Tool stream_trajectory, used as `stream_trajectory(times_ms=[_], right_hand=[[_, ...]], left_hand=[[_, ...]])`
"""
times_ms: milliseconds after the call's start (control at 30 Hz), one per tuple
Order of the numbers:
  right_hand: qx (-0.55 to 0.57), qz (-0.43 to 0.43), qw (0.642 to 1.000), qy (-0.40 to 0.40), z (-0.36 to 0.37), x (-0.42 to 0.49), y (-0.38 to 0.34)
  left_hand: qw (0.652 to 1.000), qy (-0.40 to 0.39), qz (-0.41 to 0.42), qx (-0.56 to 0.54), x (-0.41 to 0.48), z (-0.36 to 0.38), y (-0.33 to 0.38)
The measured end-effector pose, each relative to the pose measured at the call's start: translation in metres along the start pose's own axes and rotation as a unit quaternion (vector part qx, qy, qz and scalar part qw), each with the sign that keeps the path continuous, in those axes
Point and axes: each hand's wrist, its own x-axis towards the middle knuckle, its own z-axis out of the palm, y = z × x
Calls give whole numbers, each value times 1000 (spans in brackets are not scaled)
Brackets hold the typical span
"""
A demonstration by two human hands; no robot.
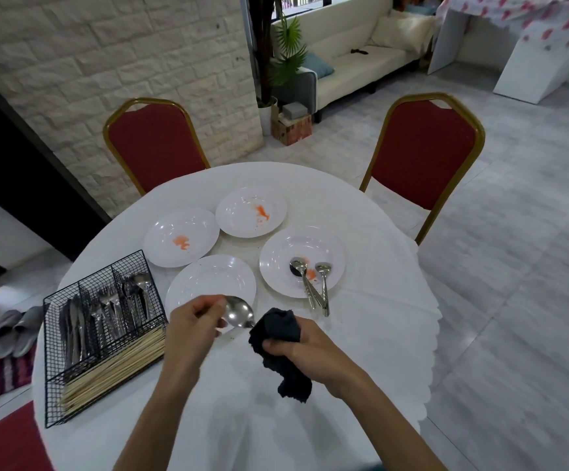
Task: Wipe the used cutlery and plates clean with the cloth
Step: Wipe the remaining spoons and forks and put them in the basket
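Note:
My left hand [194,326] grips a steel spoon [239,312] by the handle, its bowl held over the near white plate [208,278]. My right hand [298,351] clutches a dark cloth [279,329], whose top edge touches the spoon's tip. Two more spoons [312,283] lie in the right plate [330,253] beside an orange smear. The far left plate [161,244] and the far plate [239,205] each carry orange stains.
A black wire caddy [72,399] with knives, forks, spoons and chopsticks stands at the left of the round table under a white tablecloth [378,334]. Two red chairs [155,144] [422,147] stand at the far side, and another red seat sits at the bottom left.

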Motion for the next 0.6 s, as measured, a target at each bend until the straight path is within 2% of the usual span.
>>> stream_trajectory(times_ms=[133, 333, 400, 600], right_hand=[[-23, 6, 1000, -15, 0, 0, 1], [33, 31, 999, 13, 6, 2, 10], [40, 40, 998, 6, 6, 1, 14], [-2, 41, 999, -27, 5, -1, 14]], left_hand=[[999, 39, 26, -10, 1, -3, -1], [997, -34, 35, 55, -33, 27, -26], [997, -37, 27, 66, -28, 21, -31], [998, 58, 26, 28, 5, -20, -22]])
